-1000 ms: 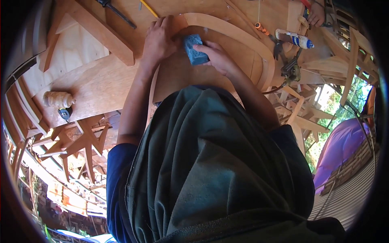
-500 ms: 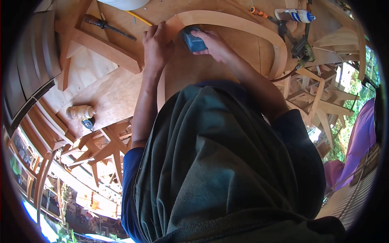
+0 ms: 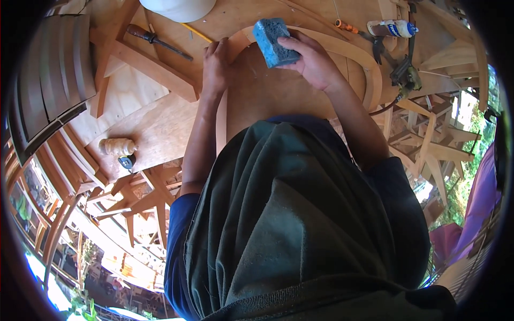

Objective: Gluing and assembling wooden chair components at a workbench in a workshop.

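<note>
A curved wooden frame piece [image 3: 369,69] lies on the workbench, bending from the upper middle round to the right. My left hand [image 3: 215,69] is closed around its left end, fingers over the wood. Above the curve, my right hand [image 3: 317,63] grips a blue sanding block [image 3: 267,47] from its right side, the thumb on its darkened, worn face. The block is tilted and seems raised off the wood. It hides part of the frame piece behind it.
On the plywood bench [image 3: 160,125] lie a chisel-like tool [image 3: 160,41], a yellow pencil [image 3: 197,32], a tape measure [image 3: 127,162], a hammer [image 3: 364,35], a glue bottle [image 3: 392,28] and a hosed tool [image 3: 405,77]. A white bowl-like container [image 3: 179,8] stands at the far edge. Wooden parts [image 3: 144,200] are stacked around.
My right hand has lifted the blue block from the frame's inner edge and turned it up. My left hand keeps its hold. The whole view has shifted slightly.
</note>
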Motion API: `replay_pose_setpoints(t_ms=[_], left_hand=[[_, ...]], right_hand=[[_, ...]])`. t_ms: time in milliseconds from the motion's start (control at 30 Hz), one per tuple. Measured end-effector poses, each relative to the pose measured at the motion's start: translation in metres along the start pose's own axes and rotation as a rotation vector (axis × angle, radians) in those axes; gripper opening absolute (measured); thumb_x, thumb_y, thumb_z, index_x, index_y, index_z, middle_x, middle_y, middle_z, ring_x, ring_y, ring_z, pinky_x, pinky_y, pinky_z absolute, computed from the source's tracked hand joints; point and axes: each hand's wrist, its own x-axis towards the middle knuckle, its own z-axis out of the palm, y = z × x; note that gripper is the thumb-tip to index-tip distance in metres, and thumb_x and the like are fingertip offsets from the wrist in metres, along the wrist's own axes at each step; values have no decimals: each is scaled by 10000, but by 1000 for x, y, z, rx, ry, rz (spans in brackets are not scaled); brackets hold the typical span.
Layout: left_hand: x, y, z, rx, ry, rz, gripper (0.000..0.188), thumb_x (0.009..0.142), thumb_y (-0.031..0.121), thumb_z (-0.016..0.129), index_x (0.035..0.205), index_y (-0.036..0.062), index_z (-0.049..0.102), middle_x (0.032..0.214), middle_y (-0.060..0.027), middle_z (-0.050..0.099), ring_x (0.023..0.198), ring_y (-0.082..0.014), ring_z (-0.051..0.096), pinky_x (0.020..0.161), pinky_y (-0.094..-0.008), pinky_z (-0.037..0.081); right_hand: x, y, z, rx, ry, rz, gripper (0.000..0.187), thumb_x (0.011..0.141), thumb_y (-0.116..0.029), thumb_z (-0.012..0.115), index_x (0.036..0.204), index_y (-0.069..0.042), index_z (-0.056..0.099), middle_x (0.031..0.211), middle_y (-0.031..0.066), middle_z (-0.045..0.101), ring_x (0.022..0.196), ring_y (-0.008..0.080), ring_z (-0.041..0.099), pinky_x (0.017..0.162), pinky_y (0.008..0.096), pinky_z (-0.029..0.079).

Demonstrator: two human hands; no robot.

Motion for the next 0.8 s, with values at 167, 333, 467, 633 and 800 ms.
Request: replay_pose_setpoints(t_ms=[167, 333, 467, 633, 800], left_hand=[[2, -13, 9, 32, -49, -29, 598, 729, 20, 722, 1317, 24, 610, 1198, -197, 648, 1082, -445, 576, 959, -488, 506], [2, -16, 11, 4, -39, -66, 611, 734, 41, 733, 1331, 36, 605, 1229, -177, 643, 1126, -424, 570, 979, -480, 499], [0, -13, 7, 29, -60, -70, 642, 743, 84, 758, 1360, 44, 586, 1248, -175, 638, 1176, -403, 561, 996, -471, 493], [0, -11, 6, 37, -52, -101, 693, 746, 76, 769, 1396, 0, 542, 1269, -207, 629, 1192, -420, 565, 1023, -471, 481], [4, -14, 8, 6, -61, -97, 789, 733, 98, 786, 1444, -32, 471, 1293, -230, 603, 1210, -419, 545, 1050, -472, 464]], right_hand=[[58, -20, -7, -421, 140, -316, 514, 862, -201, 818, 1272, 16, 595, 1211, 130, 676, 1094, 177, 674, 936, 354, 561], [116, 25, 14, -597, 45, -303, 621, 824, -207, 873, 1278, 67, 551, 1174, 143, 677, 1083, 214, 674, 927, 357, 558], [133, 37, 21, -1008, 181, -560, 576, 804, -224, 883, 1214, 43, 580, 1122, 152, 696, 1047, 232, 688, 909, 365, 558], [141, 7, 18, -1018, 403, -820, 585, 741, -302, 896, 1141, 12, 606, 1065, 182, 689, 994, 348, 686, 888, 426, 546], [134, 28, 24, -1094, 68, -589, 667, 773, -353, 901, 1213, 30, 577, 1163, 170, 697, 1075, 243, 706, 917, 372, 567]])
